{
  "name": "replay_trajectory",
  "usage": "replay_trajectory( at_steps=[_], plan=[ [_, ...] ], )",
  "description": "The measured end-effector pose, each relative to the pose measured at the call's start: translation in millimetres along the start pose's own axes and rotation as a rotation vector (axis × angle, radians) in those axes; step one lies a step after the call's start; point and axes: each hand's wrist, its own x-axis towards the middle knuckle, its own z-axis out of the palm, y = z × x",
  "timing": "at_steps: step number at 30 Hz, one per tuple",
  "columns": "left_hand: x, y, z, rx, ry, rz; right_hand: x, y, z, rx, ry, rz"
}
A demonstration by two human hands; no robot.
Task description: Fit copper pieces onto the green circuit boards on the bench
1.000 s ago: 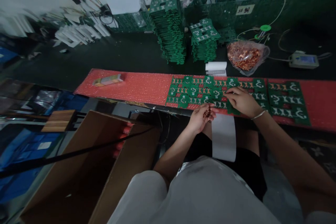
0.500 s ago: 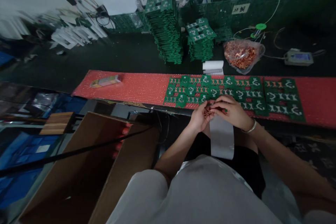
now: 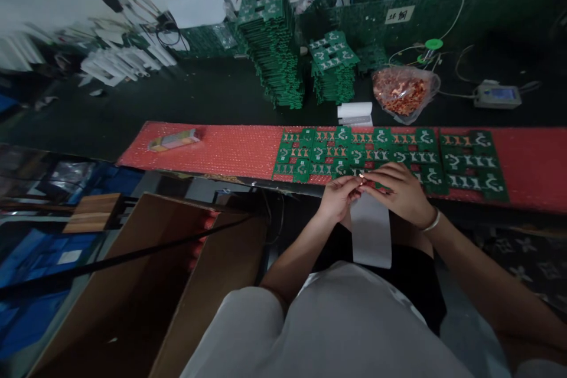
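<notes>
The small copper piece (image 3: 361, 176) sits at the front edge of the red mat (image 3: 239, 150), where the left hand (image 3: 337, 198) and right hand (image 3: 398, 190) meet, fingertips pinched together on it; its long axis is too small to tell. Just beyond lie the green boards (image 3: 401, 156), their row running lengthwise along the counter (image 3: 208, 91), the right hand nearer and partly covering them.

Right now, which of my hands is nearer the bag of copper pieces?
Your right. The right hand is on your side of the bag, almost in line with it; the left hand is also on your side, farther left.
</notes>
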Motion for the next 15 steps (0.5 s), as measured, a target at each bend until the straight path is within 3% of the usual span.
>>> replay_trajectory(
  at_steps=[6,9,15],
  plan=[
    [-1.1,-3.1,3.8,0.072,-0.019,0.017,1.4,6.8,-5.9,0.014,-0.114,0.035],
    [-2.7,-2.2,4.8,0.074,-0.016,-0.011,7.2,32.6,-7.9,0.03,-0.127,0.053],
    [-7.9,0.8,6.4,0.047,-0.031,-0.041,17.2,95.1,-0.3,-0.173,-0.219,0.031]
  ],
)
